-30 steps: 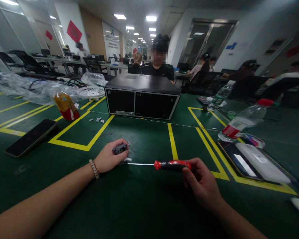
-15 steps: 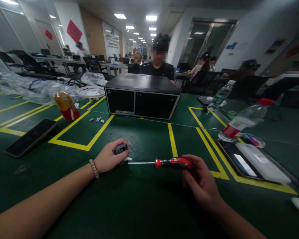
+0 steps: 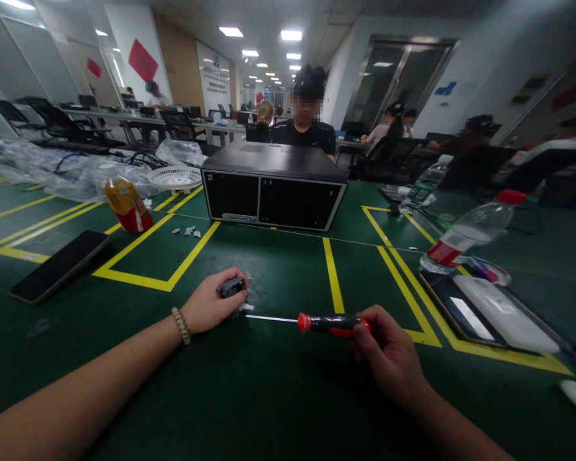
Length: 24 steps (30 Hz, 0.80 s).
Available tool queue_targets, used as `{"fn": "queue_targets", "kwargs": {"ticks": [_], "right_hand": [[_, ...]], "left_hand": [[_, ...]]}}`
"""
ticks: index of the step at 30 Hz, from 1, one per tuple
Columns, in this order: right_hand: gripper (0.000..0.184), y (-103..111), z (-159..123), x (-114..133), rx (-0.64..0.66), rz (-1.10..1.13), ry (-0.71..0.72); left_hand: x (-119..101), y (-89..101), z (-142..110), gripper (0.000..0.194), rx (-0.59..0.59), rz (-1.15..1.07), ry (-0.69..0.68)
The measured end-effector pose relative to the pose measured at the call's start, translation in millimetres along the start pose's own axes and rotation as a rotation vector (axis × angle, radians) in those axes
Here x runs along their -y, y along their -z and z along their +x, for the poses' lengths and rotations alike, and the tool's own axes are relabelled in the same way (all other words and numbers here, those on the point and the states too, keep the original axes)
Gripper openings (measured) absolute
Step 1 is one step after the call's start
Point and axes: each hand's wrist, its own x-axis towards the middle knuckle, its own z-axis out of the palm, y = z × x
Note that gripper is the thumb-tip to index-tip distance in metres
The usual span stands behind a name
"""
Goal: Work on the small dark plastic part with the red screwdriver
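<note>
- Turned about its long axis since half a second ago, the red-and-black screwdriver [image 3: 312, 323] now shows mostly black grip on top, with red along its lower edge; earlier, red lay uppermost.
- Fingers of the right hand [image 3: 388, 352] have closed back in: half a second ago they were spread looser around the handle's end, and now thumb and forefinger pinch it, with little gap left.
- Left hand [image 3: 214, 299] has stayed put, its fingers curled snugly round a small dark grey part [image 3: 230, 287], held low at the green table [image 3: 269, 397].
- Metal shaft [image 3: 273, 318] runs nearly level from the handle towards the underside of the left hand; its tip ends at or just beside the gripped part, and whether it sits in a screw cannot be told.
- That roll and fresh pinch look like one stroke of repeated turning, so I judge the driving work to be under way, in short twists, with the left hand acting as the clamp.
- Small white bit [image 3: 248, 307] lies just beside the left fingertips; what it is cannot be made out.
- Beyond the hands, well apart from them, a black computer case [image 3: 295, 203] rests unmoved on the table.
</note>
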Motion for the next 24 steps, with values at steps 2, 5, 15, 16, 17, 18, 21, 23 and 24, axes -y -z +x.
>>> {"fn": "queue_targets", "kwargs": {"ticks": [2,5,15,16,17,18,21,23,24], "right_hand": [[0.026,-0.5,0.3,2.4,-0.002,0.000,0.010],[0.023,-1.7,0.8,4.3,-0.001,-0.010,0.006],[0.032,-1.2,-3.1,-0.4,0.042,0.075,0.086],[0.032,-1.0,-2.8,-0.1,0.042,0.076,0.086],[0.032,-0.8,-2.5,0.1,0.040,0.075,0.081],[0.031,-0.5,-2.0,0.2,0.038,0.073,0.070],[0.025,0.5,-1.1,-0.4,0.038,0.074,0.026],[0.019,1.0,-1.3,-1.9,0.049,0.085,0.012],[0.019,1.2,-1.6,-2.8,0.052,0.091,0.010]], "left_hand": [[-0.4,-0.3,-0.1,0.015,-0.002,-0.004,-0.002],[-1.4,-0.5,-0.6,0.016,0.000,-0.012,0.002],[0.6,-0.9,-0.2,0.016,-0.004,-0.007,0.003],[0.9,-0.8,-0.3,0.016,-0.003,-0.007,0.003],[1.2,-0.7,-0.3,0.016,-0.001,-0.008,0.003],[1.4,-0.6,-0.4,0.017,0.002,-0.012,0.001],[1.6,-0.4,-0.4,0.017,0.004,-0.021,-0.002],[1.5,-0.5,-0.3,0.016,-0.003,-0.017,-0.005],[1.5,-0.6,-0.3,0.016,-0.006,-0.013,-0.005]]}}
